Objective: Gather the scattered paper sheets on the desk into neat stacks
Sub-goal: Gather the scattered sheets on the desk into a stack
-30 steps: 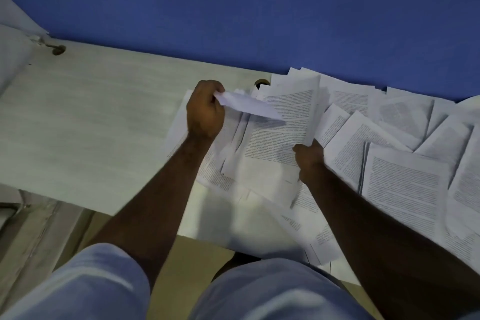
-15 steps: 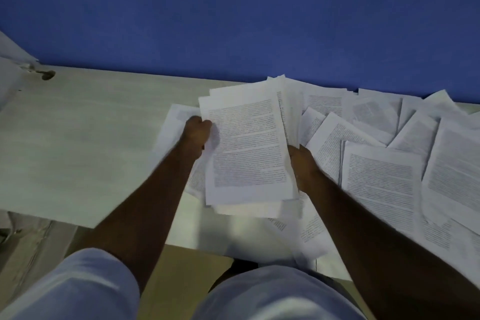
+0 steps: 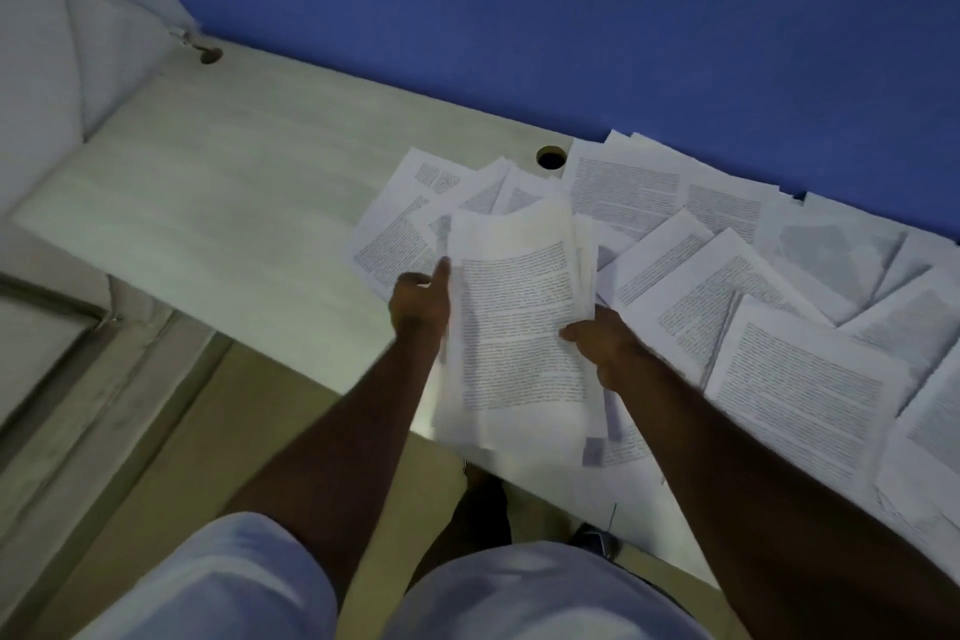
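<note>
- Over the near edge of the desk [image 3: 218, 203], a bundle of sheets [image 3: 519, 327] is held up between both hands, its printed face toward the camera and its lower end hanging past the desk's edge.
- The left hand [image 3: 418, 304] grips the bundle's left side, fingers curled behind the paper and the thumb stretched up along the edge.
- The right hand [image 3: 605, 346] grasps the bundle's right side, thumb on the front and the other fingers tucked out of sight behind.
- Scattered sheets [image 3: 779, 327] cover the right part of the desk, overlapping at all angles and reaching the far edge against the blue wall [image 3: 571, 16] (a few lie face down or blank).
- More loose pages [image 3: 400, 224] fan out on the desk just behind the bundle, near a round cable hole [image 3: 550, 157] by the far edge.
- The desk's left half is bare wood, with a second hole [image 3: 210, 55] at its far left corner.
</note>
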